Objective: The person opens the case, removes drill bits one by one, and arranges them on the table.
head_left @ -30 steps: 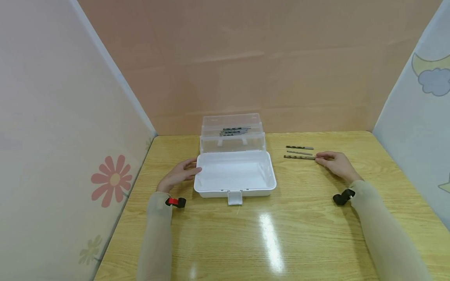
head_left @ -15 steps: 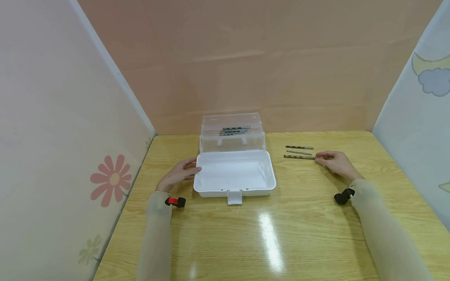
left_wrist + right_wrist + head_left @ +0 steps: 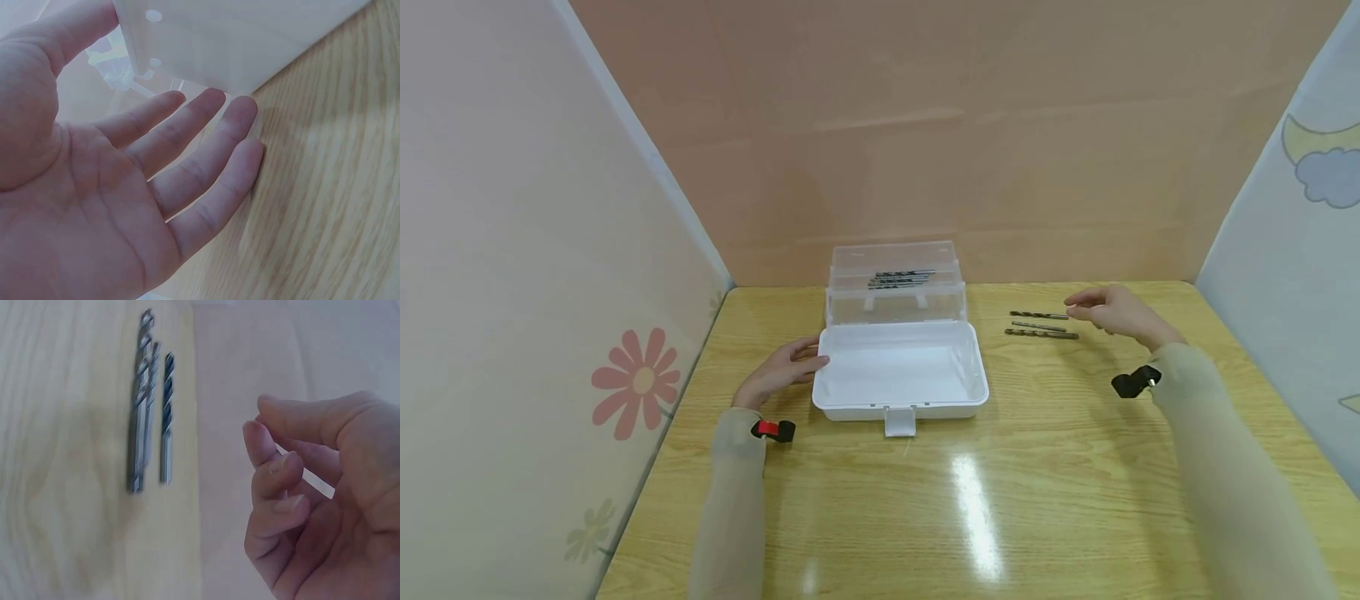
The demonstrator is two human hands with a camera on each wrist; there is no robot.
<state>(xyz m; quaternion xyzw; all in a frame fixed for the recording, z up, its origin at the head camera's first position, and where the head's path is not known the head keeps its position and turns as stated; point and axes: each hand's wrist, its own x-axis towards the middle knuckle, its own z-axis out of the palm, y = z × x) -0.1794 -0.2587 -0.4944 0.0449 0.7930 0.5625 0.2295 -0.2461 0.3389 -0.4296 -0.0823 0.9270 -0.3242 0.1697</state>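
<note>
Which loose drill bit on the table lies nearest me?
Start at the white box mid-table and look right, where three drill bits lie in a row. It is the front drill bit, closest to the table's near edge and the longest, left of the right hand.

You worked on a surface [image 3: 1045, 500] of pale wood grain, glossy enough to throw back the light. The box [image 3: 900, 372] was smooth white plastic, matt inside, its lid [image 3: 895, 287] clear plastic. The drill bits [image 3: 1041, 325] on the right were dark, shiny metal with twisted flutes. Your sleeves [image 3: 1225, 492] looked like soft, matt beige cloth.
</note>
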